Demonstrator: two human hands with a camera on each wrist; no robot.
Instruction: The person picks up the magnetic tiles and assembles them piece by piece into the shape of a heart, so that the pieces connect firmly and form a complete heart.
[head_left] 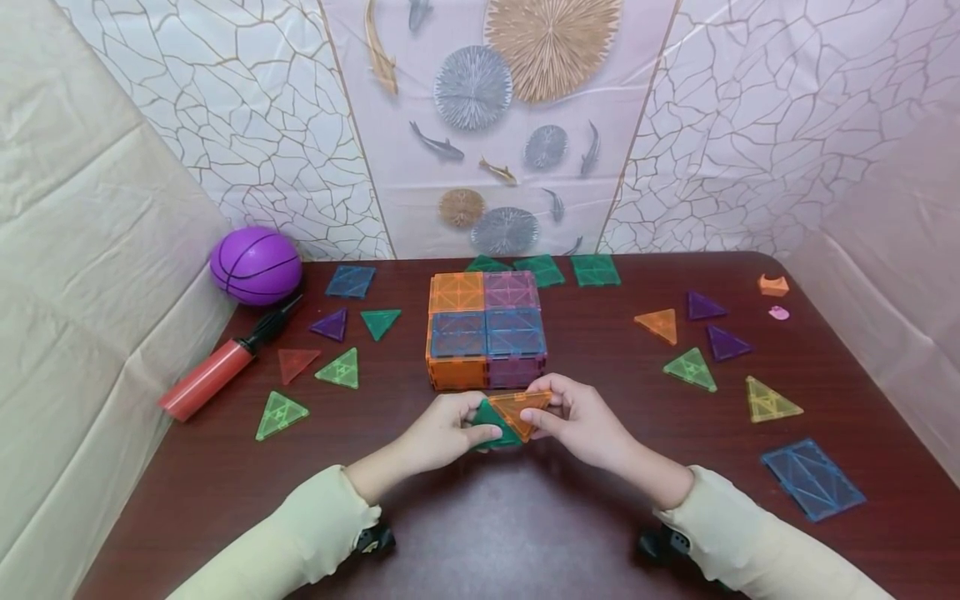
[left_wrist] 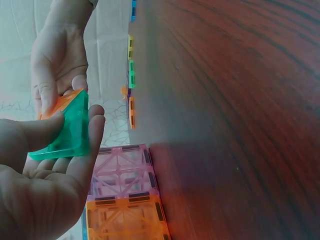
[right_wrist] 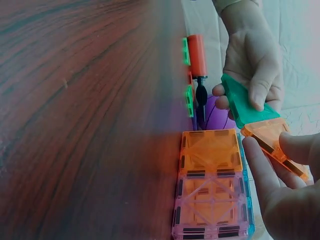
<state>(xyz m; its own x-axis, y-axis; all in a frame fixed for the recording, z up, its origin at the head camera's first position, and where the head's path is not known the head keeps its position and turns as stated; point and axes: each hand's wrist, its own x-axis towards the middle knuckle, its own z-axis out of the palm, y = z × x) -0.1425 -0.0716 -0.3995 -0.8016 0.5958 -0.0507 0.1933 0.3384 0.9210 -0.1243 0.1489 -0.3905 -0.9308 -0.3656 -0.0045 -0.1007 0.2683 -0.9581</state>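
Between thumb and fingers my left hand [head_left: 442, 429] pinches a green triangle magnetic tile [right_wrist: 245, 105]. An orange triangle magnetic tile [head_left: 521, 410] is gripped the same way by my right hand [head_left: 588, 421]. The two tiles meet along one edge, held up off the table in front of a block of magnetic tiles [head_left: 486, 333]. That block has orange, pink-purple and blue squares on its top, with orange and purple ones on its near side. In the left wrist view the green tile [left_wrist: 75, 127] lies in front of the orange one.
A purple ball [head_left: 255, 265] and a red hand pump [head_left: 213, 375] are at the left. Loose triangle tiles lie on both sides, among them a yellow one [head_left: 771, 402]. A large blue tile [head_left: 813, 481] lies near right. Green tiles [head_left: 596, 270] are behind the block.
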